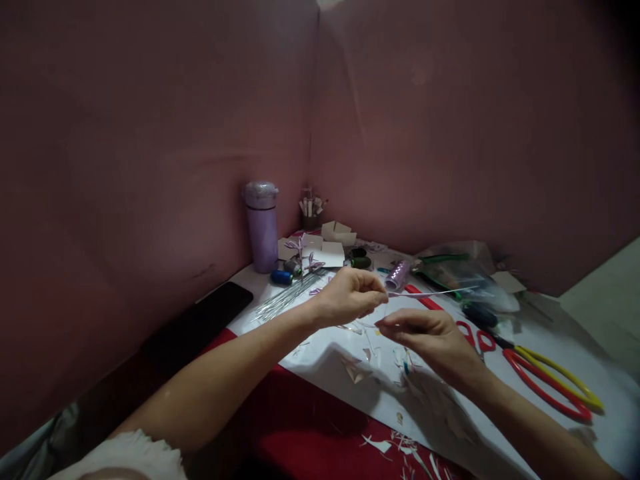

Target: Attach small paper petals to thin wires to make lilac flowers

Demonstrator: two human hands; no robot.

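Note:
My left hand (353,295) is closed, its fingertips pinching a thin wire with a pale purple wrap (425,294) that points right over the table. Just below and to the right, my right hand (417,330) has thumb and fingertips pressed together; whatever lies between them is too small to make out. Beneath both hands, paper scraps (355,368) are scattered on a white sheet (330,380). Behind my left hand lie a bundle of thin wires (285,299) and small purple wire-stemmed shapes (313,262).
A purple bottle (263,230) stands at the back left, near a blue thread spool (281,277) and a black phone (225,307). To the right lie red-handled scissors (485,340), red-and-yellow-handled cutters (555,383), a purple ribbon roll (399,274) and a plastic bag (480,277).

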